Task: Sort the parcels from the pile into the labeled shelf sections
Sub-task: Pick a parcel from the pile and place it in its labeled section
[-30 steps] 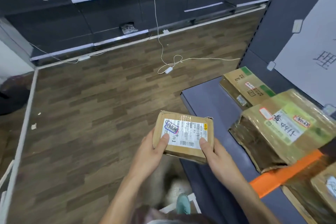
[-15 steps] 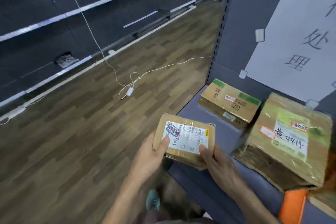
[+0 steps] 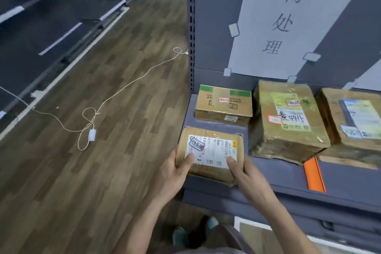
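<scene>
A small brown cardboard parcel (image 3: 214,140) with a white shipping label is held at the front left corner of the grey shelf (image 3: 284,173). My left hand (image 3: 175,173) grips its near left corner, thumb on the label. Its near right corner is gripped by my right hand (image 3: 245,173), thumb on top too. The parcel's near edge overhangs the shelf front. Behind it lies a flat box with green patches (image 3: 224,105). A white paper sign (image 3: 288,20) with handwritten characters hangs on the back panel.
A large taped parcel (image 3: 286,119) and another parcel (image 3: 354,117) lie to the right on the shelf, beside an orange strip (image 3: 314,175). A white cable with an adapter (image 3: 91,134) trails over the wooden floor on the left. Dark shelving (image 3: 51,16) lines the far left.
My view swung right toward the shelf. Both hands carried the small parcel forward from above the floor to the shelf's front left corner, in front of the green-patched box.
</scene>
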Demonstrator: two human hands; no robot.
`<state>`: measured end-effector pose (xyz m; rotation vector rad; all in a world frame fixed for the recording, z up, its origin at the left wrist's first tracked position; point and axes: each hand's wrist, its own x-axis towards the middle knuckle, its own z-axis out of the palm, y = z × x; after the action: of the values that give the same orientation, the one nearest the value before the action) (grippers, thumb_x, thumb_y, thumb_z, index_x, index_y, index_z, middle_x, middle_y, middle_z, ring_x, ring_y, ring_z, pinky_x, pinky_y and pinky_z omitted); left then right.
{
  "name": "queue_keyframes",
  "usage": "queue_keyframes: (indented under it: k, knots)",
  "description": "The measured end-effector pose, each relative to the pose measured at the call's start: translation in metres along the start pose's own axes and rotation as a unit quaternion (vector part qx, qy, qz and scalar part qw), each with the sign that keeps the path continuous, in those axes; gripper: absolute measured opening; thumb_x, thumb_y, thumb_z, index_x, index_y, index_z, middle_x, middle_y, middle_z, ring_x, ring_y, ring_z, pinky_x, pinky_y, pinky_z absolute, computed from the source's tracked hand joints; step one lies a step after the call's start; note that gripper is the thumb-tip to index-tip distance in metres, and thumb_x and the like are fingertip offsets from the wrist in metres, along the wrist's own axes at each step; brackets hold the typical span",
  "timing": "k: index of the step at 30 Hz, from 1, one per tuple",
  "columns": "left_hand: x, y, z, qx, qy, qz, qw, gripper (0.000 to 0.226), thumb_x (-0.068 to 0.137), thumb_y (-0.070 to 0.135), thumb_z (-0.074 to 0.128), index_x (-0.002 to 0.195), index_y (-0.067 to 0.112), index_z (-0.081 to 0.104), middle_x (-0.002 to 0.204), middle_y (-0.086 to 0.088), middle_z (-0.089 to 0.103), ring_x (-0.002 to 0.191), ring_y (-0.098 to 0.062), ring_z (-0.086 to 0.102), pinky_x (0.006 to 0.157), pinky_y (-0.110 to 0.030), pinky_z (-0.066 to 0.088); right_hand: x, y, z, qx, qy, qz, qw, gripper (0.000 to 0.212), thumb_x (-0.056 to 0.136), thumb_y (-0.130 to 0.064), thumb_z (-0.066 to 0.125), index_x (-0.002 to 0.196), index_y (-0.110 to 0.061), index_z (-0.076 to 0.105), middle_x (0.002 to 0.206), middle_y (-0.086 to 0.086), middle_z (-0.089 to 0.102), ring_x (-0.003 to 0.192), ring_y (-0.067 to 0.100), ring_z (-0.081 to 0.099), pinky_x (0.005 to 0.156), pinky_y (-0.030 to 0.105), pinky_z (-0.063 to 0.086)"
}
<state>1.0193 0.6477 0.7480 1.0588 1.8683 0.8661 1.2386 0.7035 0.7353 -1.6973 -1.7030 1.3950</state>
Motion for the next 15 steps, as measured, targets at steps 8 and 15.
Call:
queue_keyframes:
  k: [8, 15]
  knots:
    - [0.020, 0.008, 0.019, 0.037, -0.035, 0.017, 0.999, 0.033, 0.099, 0.056, 0.049, 0.127, 0.039, 0.058, 0.101, 0.041, 0.062, 0.088, 0.035, 0.048, 0.075, 0.007, 0.033, -0.001, 0.005, -0.013, 0.018, 0.031, -0.038, 0.999, 0.052, 0.087, -0.077, 0.046, 0.132, -0.051, 0.044, 0.119, -0.027, 0.065, 0.108, -0.002, 0.063, 0.085, 0.036, 0.051]
    - [0.028, 0.013, 0.032, 0.104, -0.030, 0.016, 0.994, 0.054, 0.099, 0.058, 0.048, 0.146, 0.030, 0.045, 0.136, 0.010, 0.064, 0.114, -0.003, 0.061, 0.087, -0.010, 0.044, -0.004, 0.012, -0.001, -0.117, 0.086, -0.094, 0.985, 0.097, 0.086, -0.072, 0.049, 0.158, -0.044, -0.010, 0.157, -0.008, 0.033, 0.143, 0.016, 0.033, 0.095, 0.045, 0.049]
